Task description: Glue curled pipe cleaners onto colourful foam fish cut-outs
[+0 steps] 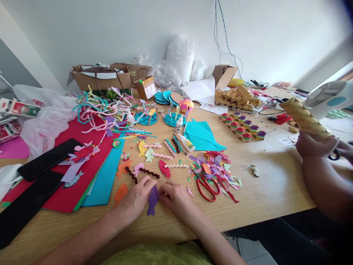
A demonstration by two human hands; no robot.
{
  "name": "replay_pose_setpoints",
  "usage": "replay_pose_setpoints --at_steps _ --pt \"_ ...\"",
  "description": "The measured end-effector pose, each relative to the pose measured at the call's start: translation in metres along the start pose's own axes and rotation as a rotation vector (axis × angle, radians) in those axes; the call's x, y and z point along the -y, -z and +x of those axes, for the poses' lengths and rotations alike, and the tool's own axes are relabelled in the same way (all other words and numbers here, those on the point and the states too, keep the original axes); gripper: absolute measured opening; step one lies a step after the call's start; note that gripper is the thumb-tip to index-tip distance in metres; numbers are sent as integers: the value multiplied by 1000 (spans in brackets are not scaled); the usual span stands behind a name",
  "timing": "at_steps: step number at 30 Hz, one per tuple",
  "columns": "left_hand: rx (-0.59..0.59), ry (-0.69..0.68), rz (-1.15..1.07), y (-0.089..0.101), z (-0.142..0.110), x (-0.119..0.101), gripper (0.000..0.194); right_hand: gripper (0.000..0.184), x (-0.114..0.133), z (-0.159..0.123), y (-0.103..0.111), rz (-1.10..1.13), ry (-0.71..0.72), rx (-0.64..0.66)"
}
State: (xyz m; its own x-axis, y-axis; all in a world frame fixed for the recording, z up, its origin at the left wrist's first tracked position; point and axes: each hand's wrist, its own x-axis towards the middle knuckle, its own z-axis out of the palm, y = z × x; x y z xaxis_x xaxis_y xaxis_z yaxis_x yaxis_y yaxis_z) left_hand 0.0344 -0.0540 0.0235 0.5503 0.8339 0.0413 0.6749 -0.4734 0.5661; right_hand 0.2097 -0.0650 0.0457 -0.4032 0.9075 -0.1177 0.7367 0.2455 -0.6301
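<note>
Both my hands rest on the wooden table (264,191) near its front edge. My left hand (135,200) and my right hand (176,197) pinch a purple fish-shaped foam cutout (152,200) between them, fingers closed on its edges. Just beyond lie a dark brown pipe cleaner (143,172), an orange foam scrap (120,192) and small fish cutouts in pink, red and yellow. Red-handled scissors (208,187) lie to the right of my right hand, beside a heap of coloured foam scraps (213,167).
Red and blue foam sheets (91,173) and black phones (46,159) lie at left. Glue bottles (187,142), pipe cleaners and cardboard boxes (107,77) stand farther back. At right another person's hand (313,145) holds a tan twisted cone near a painted egg carton (242,127).
</note>
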Motion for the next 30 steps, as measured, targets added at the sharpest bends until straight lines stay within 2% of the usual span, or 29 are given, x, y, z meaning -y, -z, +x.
replay_pose_setpoints --at_steps 3,7,10,12,15,18,26,30 --pt "-40 -34 -45 10 1 5 36 16 2 -1 -10 -8 102 2" --pt "-192 -28 9 44 -2 23 29 17 3 -1 -11 -109 145 32" --pt "-151 -45 69 70 -17 37 27 18 3 1 -4 -161 120 31" --pt "-49 -120 103 77 -32 44 25 17 5 2 2 -174 113 34" --pt "46 -228 177 72 -57 49 28 16 10 5 8 -186 121 51" --pt "26 -267 293 62 -71 53 33 18 16 8 11 -206 114 79" --pt "-91 -268 399 57 -71 52 30 21 19 18 17 -219 77 139" --pt "-93 -235 409 58 -73 52 30 22 17 21 23 -198 72 99"
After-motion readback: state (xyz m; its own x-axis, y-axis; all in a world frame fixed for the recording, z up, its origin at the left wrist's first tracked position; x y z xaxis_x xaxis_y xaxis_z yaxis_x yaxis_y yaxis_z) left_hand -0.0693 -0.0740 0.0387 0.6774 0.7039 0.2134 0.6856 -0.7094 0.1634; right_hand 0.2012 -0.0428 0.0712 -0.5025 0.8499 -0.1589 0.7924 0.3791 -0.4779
